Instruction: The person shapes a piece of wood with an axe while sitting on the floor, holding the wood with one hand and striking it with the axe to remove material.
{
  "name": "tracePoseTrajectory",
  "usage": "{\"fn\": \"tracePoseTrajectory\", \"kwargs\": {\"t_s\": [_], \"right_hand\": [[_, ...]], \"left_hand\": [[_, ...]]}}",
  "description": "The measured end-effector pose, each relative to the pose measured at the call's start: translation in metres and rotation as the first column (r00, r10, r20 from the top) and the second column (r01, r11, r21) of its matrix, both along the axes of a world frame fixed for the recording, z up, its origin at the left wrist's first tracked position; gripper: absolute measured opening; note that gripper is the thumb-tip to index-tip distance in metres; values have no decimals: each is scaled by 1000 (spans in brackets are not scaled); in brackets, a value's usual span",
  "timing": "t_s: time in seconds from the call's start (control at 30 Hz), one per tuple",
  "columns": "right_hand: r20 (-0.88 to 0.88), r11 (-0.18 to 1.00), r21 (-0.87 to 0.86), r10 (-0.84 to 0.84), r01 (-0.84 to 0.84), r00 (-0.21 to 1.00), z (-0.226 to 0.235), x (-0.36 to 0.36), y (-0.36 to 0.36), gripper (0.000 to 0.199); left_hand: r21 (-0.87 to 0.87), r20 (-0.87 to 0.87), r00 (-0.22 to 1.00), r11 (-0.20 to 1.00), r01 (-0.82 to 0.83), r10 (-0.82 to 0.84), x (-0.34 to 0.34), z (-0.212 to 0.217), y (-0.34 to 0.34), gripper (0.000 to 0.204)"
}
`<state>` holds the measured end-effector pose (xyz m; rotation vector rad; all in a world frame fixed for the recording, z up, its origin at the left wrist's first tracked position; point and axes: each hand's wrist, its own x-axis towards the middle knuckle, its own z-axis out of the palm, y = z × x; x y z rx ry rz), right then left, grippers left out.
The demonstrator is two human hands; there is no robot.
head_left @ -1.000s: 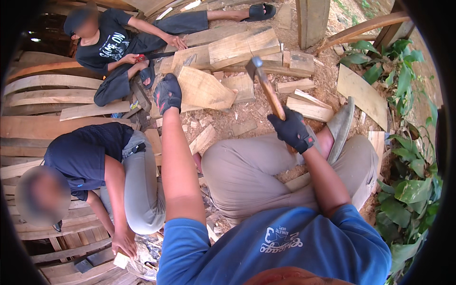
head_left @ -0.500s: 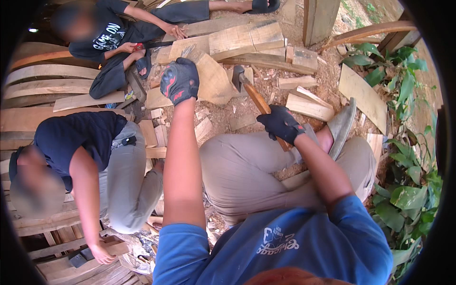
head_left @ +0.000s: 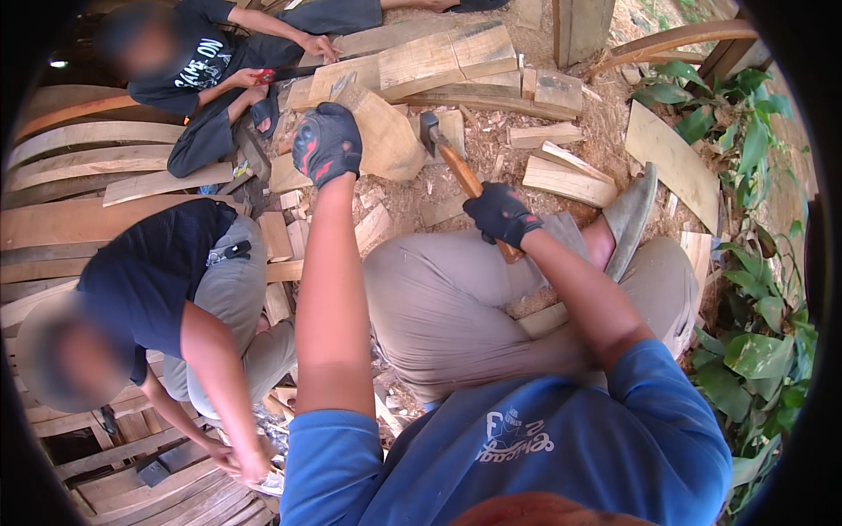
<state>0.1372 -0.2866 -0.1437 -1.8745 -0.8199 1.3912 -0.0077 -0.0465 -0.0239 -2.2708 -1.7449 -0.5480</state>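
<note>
While the right hand (head_left: 503,216) grasps the hatchet (head_left: 458,167), its head has neared the wooden block (head_left: 386,136), seemingly within reach. The left hand (head_left: 327,145) is at the block's left edge; its grip cannot be told.

Green leafy plants (head_left: 756,358) at right; curved planks (head_left: 96,165) at left.

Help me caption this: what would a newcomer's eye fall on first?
Most striking is the wooden-handled tool in the gloved right hand, just above centre. Then the gloved left hand, by a pale board, farther left. Green leaves crowd the right edge.
</note>
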Motion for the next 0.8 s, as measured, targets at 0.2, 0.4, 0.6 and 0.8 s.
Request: {"fn": "tracePoseTrajectory", "kwargs": {"t_s": [0.2,0.4,0.6,0.8], "right_hand": [[-78,901,315,-287,297,955,118,40,-15,34],[228,905,310,-369,292,901,71,7,8,47],[-65,993,119,16,-8,998,64,23,10,30],[72,810,480,-419,337,905,146,19,2,40]], "left_hand": [[-12,31,999,1000,17,-17,-6,3,0,49],[12,89,996,1000,-28,27,2,10,-8,45],[20,53,997,998,-58,57,-8,8,7,45],[55,-18,1000,998,-15,16,-23,-6,20,40]]}}
